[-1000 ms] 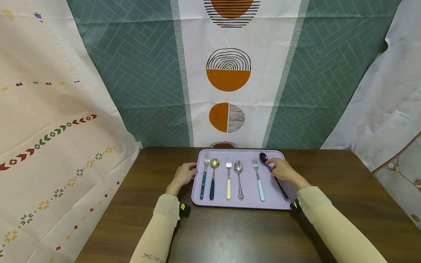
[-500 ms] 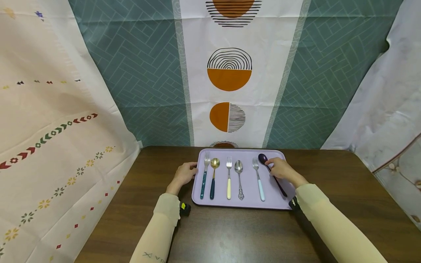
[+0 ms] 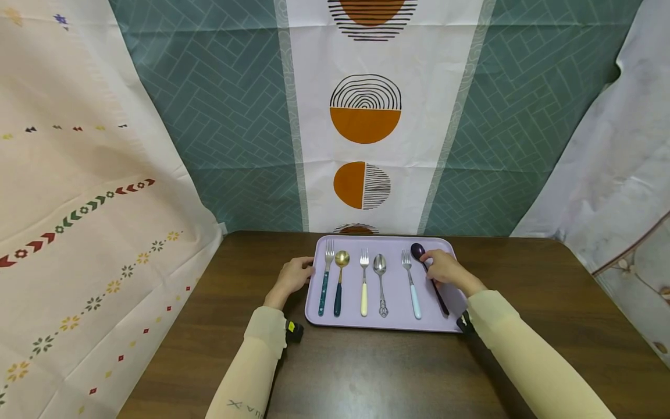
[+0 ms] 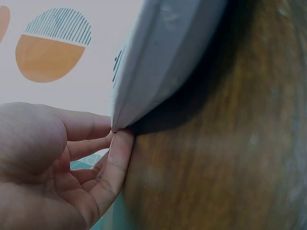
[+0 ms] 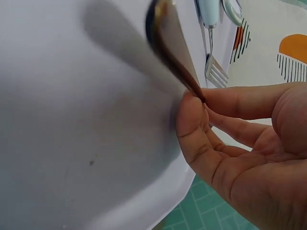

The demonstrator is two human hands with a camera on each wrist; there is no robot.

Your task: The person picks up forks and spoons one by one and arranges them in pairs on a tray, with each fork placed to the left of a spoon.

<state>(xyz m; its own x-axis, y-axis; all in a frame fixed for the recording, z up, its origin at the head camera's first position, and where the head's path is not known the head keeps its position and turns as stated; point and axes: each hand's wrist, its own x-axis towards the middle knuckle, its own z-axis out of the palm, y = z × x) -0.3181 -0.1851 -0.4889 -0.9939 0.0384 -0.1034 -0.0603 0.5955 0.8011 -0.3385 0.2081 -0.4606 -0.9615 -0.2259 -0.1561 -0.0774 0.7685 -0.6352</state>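
In the head view, my right hand (image 3: pixel 447 270) pinches a dark purple spoon (image 3: pixel 417 251) by its upper handle, over the right part of a lilac tray (image 3: pixel 399 291). The right wrist view shows the spoon's handle (image 5: pixel 168 52) between thumb and fingertips, its shadow falling on the tray. At the tray's left edge, my left hand (image 3: pixel 291 276) holds the rim (image 4: pixel 144 86) between thumb and fingers. Just left of the dark spoon lies a fork with a light blue handle (image 3: pixel 415 302).
Further left on the tray lie a silver spoon (image 3: pixel 379 265), a cream-handled fork (image 3: pixel 363 297), a gold spoon (image 3: pixel 342 259) with a dark green handle, and a teal-handled fork (image 3: pixel 323 291). Under it is a brown wooden table (image 3: pixel 366 372), with a patterned cloth (image 3: pixel 366 145) behind.
The dark spoon's handle end has swung left, so the spoon stands closer to parallel with the fork beside it. My right hand has shifted slightly left; the left hand stays at the rim.
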